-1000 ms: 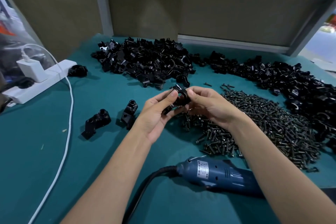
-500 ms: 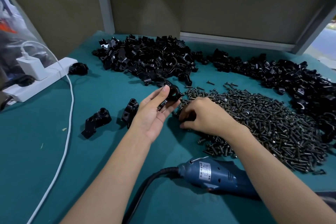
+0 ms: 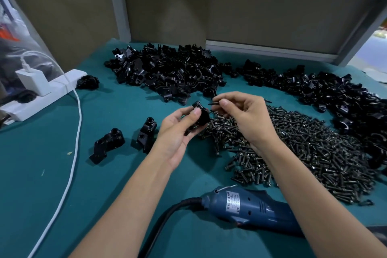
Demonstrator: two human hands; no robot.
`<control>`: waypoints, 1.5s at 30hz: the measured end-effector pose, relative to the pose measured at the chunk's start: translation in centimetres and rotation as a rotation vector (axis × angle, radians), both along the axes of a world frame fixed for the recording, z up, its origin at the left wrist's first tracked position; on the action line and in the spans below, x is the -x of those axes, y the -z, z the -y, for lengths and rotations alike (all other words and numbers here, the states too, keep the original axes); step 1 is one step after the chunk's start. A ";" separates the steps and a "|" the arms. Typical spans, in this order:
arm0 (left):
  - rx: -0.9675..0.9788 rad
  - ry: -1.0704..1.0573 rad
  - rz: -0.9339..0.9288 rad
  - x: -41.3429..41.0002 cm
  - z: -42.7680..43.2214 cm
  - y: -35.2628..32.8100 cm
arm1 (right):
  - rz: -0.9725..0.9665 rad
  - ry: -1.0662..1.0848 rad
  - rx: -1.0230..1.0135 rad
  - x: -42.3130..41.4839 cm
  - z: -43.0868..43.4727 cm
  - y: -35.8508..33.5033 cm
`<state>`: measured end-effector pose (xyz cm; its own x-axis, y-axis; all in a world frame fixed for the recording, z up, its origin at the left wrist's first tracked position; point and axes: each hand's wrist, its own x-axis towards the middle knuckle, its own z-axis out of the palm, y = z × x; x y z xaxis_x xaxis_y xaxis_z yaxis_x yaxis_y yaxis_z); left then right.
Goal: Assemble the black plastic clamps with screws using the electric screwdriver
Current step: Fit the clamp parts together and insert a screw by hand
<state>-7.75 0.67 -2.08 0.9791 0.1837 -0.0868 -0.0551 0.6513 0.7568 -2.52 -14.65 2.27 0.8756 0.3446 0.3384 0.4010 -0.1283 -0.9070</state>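
Hands are both up over the teal-covered table point(image 3: 41, 174): left hand point(image 3: 178, 132) has thumb and fingers curled round a black plastic clamp point(image 3: 202, 115), right hand point(image 3: 245, 115) pinches a small dark metal screw point(image 3: 213, 102) just beside it. Heap of loose dark screws point(image 3: 314, 148) sits right below them, blue electric screwdriver point(image 3: 251, 209) lies on the cloth under the right forearm, pile of black clamp parts point(image 3: 167, 69) at the back

Light was even & moderate, from overhead; only soft, short shadows lay on the teal mat point(image 3: 41, 195). Daylight blew out at the far-right edge. Small glints showed on the screw pile point(image 3: 314, 153). Wide-angle lens bent the edges; power strip point(image 3: 69, 81) at left looked slightly soft.
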 end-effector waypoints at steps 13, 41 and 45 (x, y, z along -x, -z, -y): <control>-0.262 0.004 0.040 0.5 0.2 -0.3 | 0.040 -0.088 0.058 0.5 -0.3 0.0; 0.222 -0.039 -0.016 0.4 -0.4 -1.0 | 0.107 0.097 0.068 0.0 -0.8 0.6; 0.198 -0.037 -0.016 0.5 -0.4 -1.0 | 0.072 0.017 0.018 0.2 -0.9 0.6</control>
